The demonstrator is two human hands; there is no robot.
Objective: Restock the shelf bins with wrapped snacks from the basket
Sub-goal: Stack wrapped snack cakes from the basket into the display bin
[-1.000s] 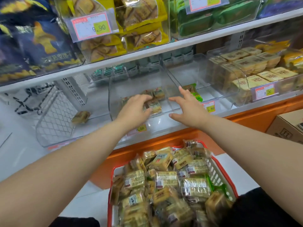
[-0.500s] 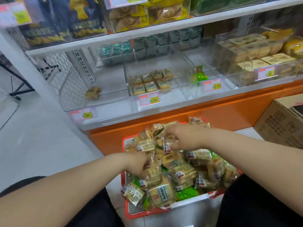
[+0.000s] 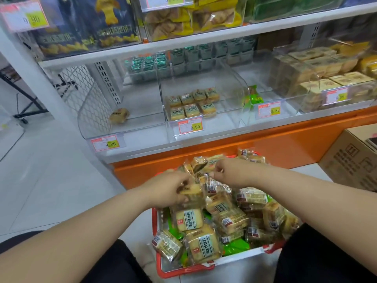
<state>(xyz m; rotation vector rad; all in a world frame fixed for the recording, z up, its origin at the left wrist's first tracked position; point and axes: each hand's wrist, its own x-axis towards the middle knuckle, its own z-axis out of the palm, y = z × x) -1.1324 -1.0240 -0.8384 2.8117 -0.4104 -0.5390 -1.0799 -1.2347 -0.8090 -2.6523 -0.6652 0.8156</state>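
Observation:
A red and white basket [image 3: 183, 269] on the floor is heaped with wrapped snacks [image 3: 230, 217] in clear yellow-brown packets. My left hand [image 3: 165, 190] is shut on a wrapped snack [image 3: 191, 193] at the top of the heap. Just to its right, my right hand [image 3: 232, 173] pinches the wrapper of another snack [image 3: 199, 165]. Above, the middle clear shelf bin [image 3: 224, 94] holds several of the same snacks [image 3: 191, 105] laid in rows. The left bin [image 3: 95, 111] holds one lone snack [image 3: 119, 115].
The right bin [image 3: 289, 103] has green packets [image 3: 254, 97]; further right are stacked cake boxes [image 3: 318, 78]. An orange shelf base [image 3: 275, 146] runs behind the basket. A cardboard box [image 3: 355, 158] stands at right. White floor tiles [image 3: 40, 170] lie to the left.
A second ago both hands were up at the middle bin. They dropped to the basket and have now closed on snacks at the top of the heap, moving closer together.

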